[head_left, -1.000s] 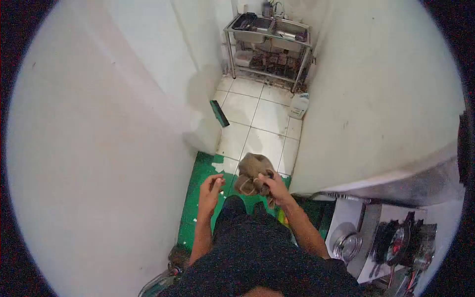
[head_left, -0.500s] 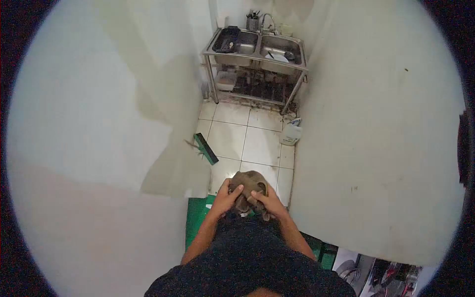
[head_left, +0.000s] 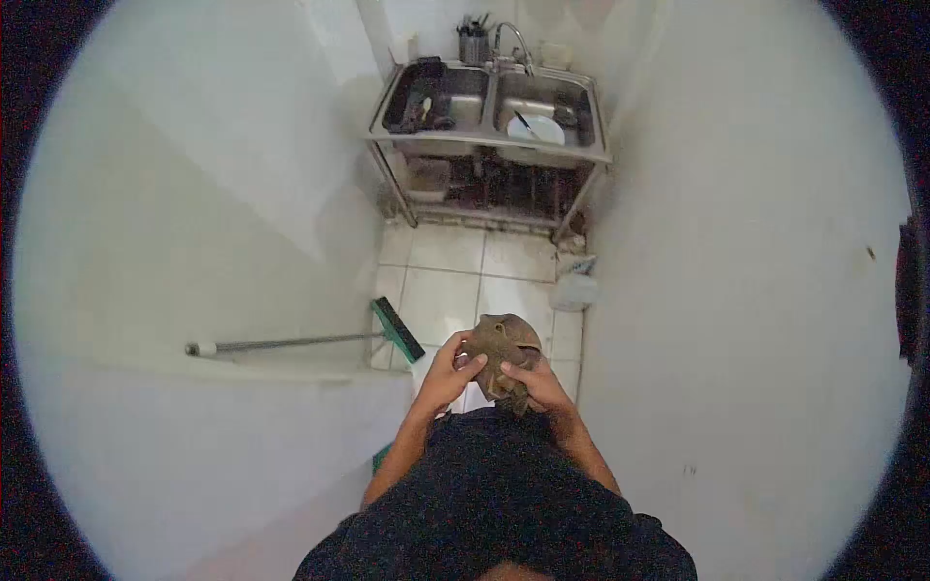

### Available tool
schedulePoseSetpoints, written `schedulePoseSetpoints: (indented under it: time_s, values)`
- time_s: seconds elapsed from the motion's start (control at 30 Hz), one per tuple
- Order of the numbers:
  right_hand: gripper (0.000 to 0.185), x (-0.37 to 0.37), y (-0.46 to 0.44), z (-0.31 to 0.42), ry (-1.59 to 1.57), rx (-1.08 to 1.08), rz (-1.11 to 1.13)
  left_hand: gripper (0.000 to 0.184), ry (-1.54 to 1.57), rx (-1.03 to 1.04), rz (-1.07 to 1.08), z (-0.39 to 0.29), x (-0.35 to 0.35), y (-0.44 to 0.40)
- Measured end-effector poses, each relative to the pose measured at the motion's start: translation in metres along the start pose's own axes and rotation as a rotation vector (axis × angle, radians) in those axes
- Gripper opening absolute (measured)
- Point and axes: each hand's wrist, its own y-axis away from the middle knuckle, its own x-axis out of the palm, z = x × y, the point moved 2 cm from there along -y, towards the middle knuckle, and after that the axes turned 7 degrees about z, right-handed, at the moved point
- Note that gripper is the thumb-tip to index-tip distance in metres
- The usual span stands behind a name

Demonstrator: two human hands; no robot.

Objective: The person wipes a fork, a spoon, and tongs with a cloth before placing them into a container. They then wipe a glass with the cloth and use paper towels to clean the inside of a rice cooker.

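Observation:
A crumpled brown cloth (head_left: 502,347) is bunched up in front of my body, over the white floor tiles. My left hand (head_left: 453,372) grips its left side, thumb on top. On the right side my right hand (head_left: 539,380) is closed on the same cloth, its thumb also on top. The fingers beneath the cloth are partly hidden. Folds of the cloth hang down between the two hands.
Ahead stands a double steel sink (head_left: 489,138) with a white plate (head_left: 536,130) in its right basin. A green-headed broom or squeegee (head_left: 398,330) leans at the left wall. A white jug (head_left: 574,290) stands by the right wall (head_left: 736,290).
My left hand, free at first, has taken hold of the cloth alongside my right. The sink appears nearer, and the counter at the lower right has left the view.

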Motion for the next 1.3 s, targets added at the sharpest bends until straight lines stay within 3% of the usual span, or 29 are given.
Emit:
schedulePoseSetpoints:
  time_s: [0.07,0.23,0.33,0.43,0.53,0.67,0.87,0.97,1.0,1.1,1.13,1.23,1.3]
  values:
    - [0.057,-0.015,-0.039,0.034,0.087,0.052,0.069,0.04,-0.208,0.055,-0.055,-0.028,-0.005,-0.035]
    - [0.054,-0.04,-0.115,0.108,0.324,-0.013,0.18,0.043,-0.113,0.006,-0.133,-0.048,-0.025,-0.112]
    - [0.053,-0.052,-0.144,0.14,0.215,-0.024,0.195,0.044,0.002,-0.04,-0.119,-0.057,-0.027,-0.155]
    - [0.052,-0.067,-0.174,0.158,0.227,0.071,0.062,0.045,0.202,-0.138,-0.1,-0.082,-0.018,-0.201]
    - [0.05,-0.071,-0.208,0.172,0.176,0.01,0.062,0.045,-0.014,-0.094,-0.015,-0.082,-0.033,-0.254]
    - [0.049,-0.073,-0.245,0.196,0.18,0.04,-0.17,0.042,-0.24,0.035,0.076,-0.077,-0.059,-0.331]
    - [0.055,-0.095,-0.321,0.219,0.119,-0.134,-0.354,0.033,-0.448,-0.097,0.299,-0.138,-0.093,-0.442]
    - [0.053,-0.095,-0.347,0.229,0.033,-0.136,-0.53,0.031,-0.504,0.07,0.331,-0.144,-0.111,-0.494]
    - [0.056,-0.102,-0.352,0.224,0.04,-0.188,-0.595,0.028,-0.481,0.191,0.295,-0.13,-0.123,-0.508]
    - [0.058,-0.125,-0.359,0.223,0.008,-0.133,-0.707,0.024,-0.504,0.057,0.174,-0.143,-0.149,-0.54]
    - [0.056,-0.121,-0.362,0.229,-0.045,-0.202,-0.722,0.023,-0.459,0.139,0.081,-0.131,-0.162,-0.552]
    - [0.055,-0.123,-0.37,0.235,-0.21,-0.157,-0.832,0.021,-0.437,0.136,-0.087,-0.126,-0.2,-0.568]
    - [0.052,-0.124,-0.381,0.246,-0.158,-0.22,-0.783,0.024,-0.356,0.077,-0.203,-0.113,-0.229,-0.579]
